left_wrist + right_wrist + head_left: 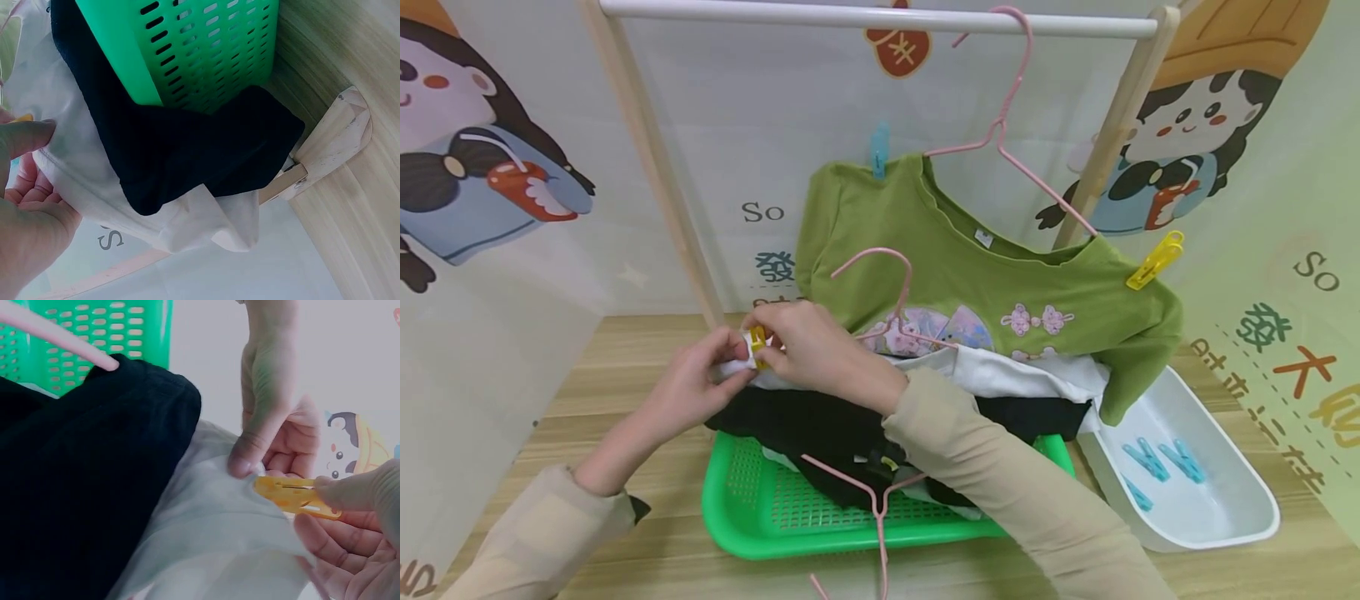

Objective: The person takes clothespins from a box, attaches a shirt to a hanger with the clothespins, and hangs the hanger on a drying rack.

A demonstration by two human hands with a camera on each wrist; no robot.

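Note:
My left hand (685,387) pinches the edge of a white garment (1030,373) between thumb and fingers, at the left in the head view. Right beside it, my right hand (823,346) pinches a yellow clothespin (290,495) by its handle end, its other end at the garment's edge. A pink hanger (904,292) rises from the white garment's neck. Black clothing (812,421) lies just under it, over the green basket (741,542). In the left wrist view, the white cloth (75,150) spreads out from my thumb.
A green shirt (880,225) hangs from the white rail (850,15) on another pink hanger (1000,125), with a blue clothespin (880,150) and a yellow clothespin (1155,260) at its shoulders. At right, a white tub (1225,508) holds several blue clothespins. A further pink hanger (880,508) lies at the front.

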